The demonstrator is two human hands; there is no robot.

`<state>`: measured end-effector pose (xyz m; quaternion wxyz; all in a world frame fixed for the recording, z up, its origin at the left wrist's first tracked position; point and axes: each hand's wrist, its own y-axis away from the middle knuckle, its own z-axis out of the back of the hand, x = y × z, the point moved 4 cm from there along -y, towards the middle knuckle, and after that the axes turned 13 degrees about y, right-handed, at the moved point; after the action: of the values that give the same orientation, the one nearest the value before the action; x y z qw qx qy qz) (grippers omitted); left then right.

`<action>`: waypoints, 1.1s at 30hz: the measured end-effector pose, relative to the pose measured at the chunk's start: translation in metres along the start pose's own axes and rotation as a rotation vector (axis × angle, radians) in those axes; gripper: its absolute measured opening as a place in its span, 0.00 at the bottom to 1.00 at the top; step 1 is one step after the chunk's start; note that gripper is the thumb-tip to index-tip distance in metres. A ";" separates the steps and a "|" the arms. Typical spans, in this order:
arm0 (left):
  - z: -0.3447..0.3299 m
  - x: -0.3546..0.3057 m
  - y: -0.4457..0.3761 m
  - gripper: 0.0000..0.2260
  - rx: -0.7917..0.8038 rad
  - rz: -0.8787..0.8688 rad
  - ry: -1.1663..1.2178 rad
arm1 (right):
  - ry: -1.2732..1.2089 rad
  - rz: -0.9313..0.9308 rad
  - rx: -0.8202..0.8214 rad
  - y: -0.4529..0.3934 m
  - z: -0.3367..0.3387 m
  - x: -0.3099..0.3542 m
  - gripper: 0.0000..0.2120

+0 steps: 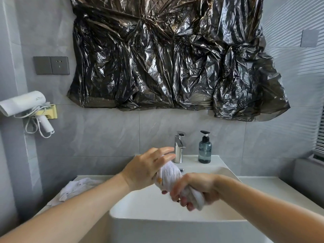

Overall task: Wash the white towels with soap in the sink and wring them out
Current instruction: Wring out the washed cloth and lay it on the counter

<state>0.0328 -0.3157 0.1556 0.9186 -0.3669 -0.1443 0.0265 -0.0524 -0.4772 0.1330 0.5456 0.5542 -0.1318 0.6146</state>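
Observation:
A twisted white towel (171, 174) is held above the white sink (157, 220). My right hand (196, 188) grips its lower end in a fist. My left hand (149, 169) lies over the upper end with the fingers stretched out toward the faucet; the palm side is hidden. More white towels (77, 188) lie crumpled on the counter left of the sink. A blue-grey soap pump bottle (204, 149) stands behind the basin, right of the chrome faucet (179, 148).
Crumpled black plastic (175, 55) covers the wall above the sink. A white hair dryer (26, 107) hangs in a holder on the left wall, under a grey socket plate (51, 65). White counter (273, 192) extends to the right of the basin.

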 end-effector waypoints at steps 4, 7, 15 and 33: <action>0.007 0.010 -0.009 0.24 0.118 -0.011 -0.092 | 0.120 -0.016 -0.121 -0.012 -0.004 0.007 0.11; -0.003 0.018 -0.015 0.22 0.342 0.149 -0.211 | 0.254 -0.037 -0.386 -0.027 0.005 0.004 0.10; -0.036 0.019 -0.030 0.18 0.649 0.445 -0.360 | 0.549 -0.061 -0.808 -0.061 0.033 -0.018 0.08; -0.073 0.017 -0.014 0.17 0.491 0.755 -0.109 | 0.929 -0.033 -0.985 -0.069 0.058 -0.044 0.15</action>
<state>0.0695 -0.3721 0.1188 0.8956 -0.1631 -0.0379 0.4122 0.0254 -0.5195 0.0864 0.7438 -0.0788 -0.1400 0.6488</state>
